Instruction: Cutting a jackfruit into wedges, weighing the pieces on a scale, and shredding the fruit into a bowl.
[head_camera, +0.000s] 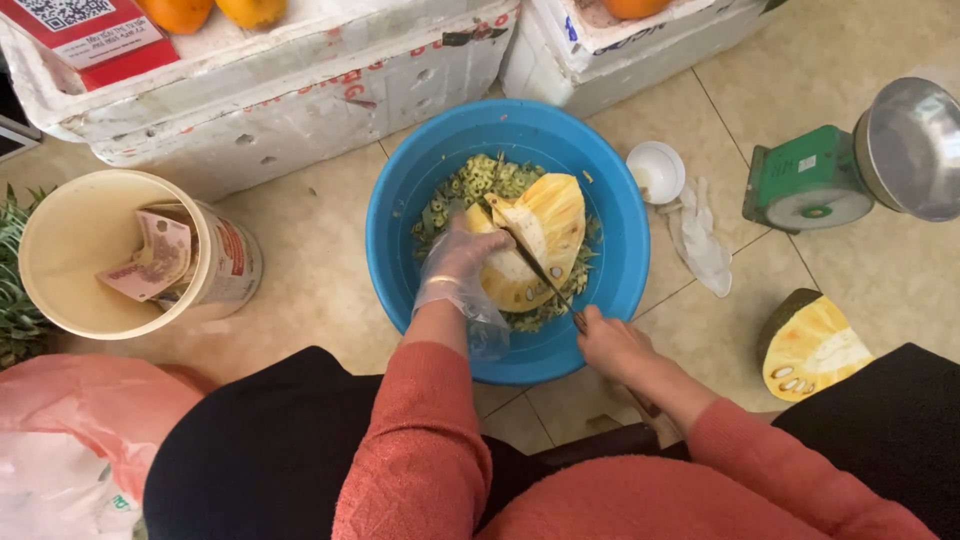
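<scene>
A blue plastic basin stands on the tiled floor and holds a yellow jackfruit piece over green peel scraps. My left hand, in a clear plastic glove, presses on the near left side of the fruit. My right hand, bare, grips the handle of a knife at the basin's near rim. The blade runs diagonally up and left across the fruit, cutting into it.
Another cut jackfruit piece lies on the floor at right. A green scale with a metal pan, a small white bowl and a crumpled glove lie beyond. White foam boxes stand behind; a cream bucket with banknotes is left.
</scene>
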